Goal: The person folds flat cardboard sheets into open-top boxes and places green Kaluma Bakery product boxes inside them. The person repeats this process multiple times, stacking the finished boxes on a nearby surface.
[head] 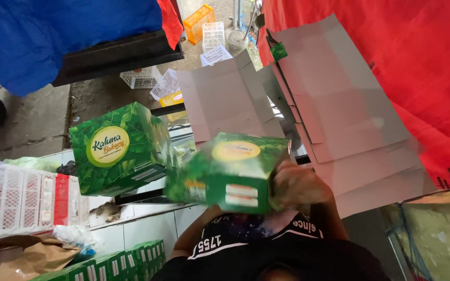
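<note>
The green box [230,174] is glossy printed cardboard, the flattened sheets [339,114] matt grey card, the crate [16,198] white plastic.

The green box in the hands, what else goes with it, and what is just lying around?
Goes with it:
green box, held by the right hand
second green box
flat grey cardboard sheets
row of green boxes

Just lying about:
white crates
orange crate
brown paper
blue cloth

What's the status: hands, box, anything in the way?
Right hand grips green box, blurred. Left hand hidden behind it. Second green box rests beside. Flat grey cardboard just beyond.
</note>
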